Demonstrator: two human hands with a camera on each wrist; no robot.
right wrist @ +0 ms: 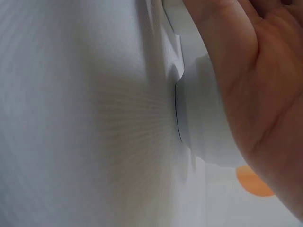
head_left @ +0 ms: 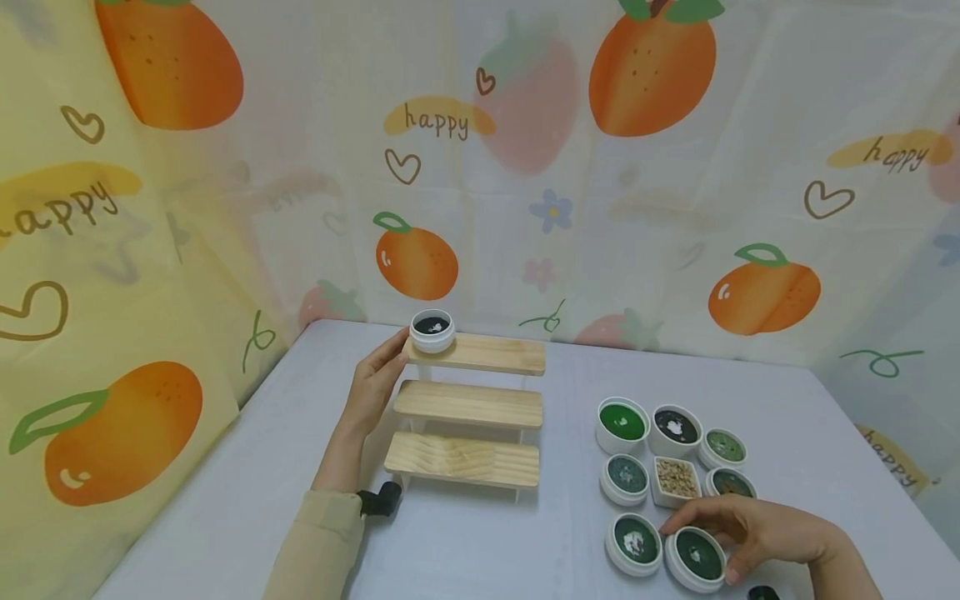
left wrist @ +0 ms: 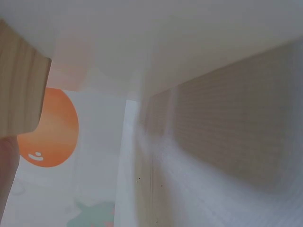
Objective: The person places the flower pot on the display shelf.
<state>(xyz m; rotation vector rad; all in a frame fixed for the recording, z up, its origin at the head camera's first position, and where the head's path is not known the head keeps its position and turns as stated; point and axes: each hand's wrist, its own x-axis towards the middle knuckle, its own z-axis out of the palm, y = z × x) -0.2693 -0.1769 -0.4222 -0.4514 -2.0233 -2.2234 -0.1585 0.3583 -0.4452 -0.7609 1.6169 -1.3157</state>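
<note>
A three-tier wooden stand with clear supports stands on the white table. My left hand touches the left end of its top board, fingers mostly straight; in the left wrist view a finger lies against the board end. A small white bowl with a dark filling sits on that board, close to the fingertips. My right hand holds a small round white bowl with dark green filling, thumb and fingers around its rim. In the right wrist view, the palm partly hides this white bowl.
Beside and behind the right hand stand several white bowls, including a bright green one, a black one and a dark green one. A square dish holds tan grainy bits. A fruit-print cloth hangs behind the table.
</note>
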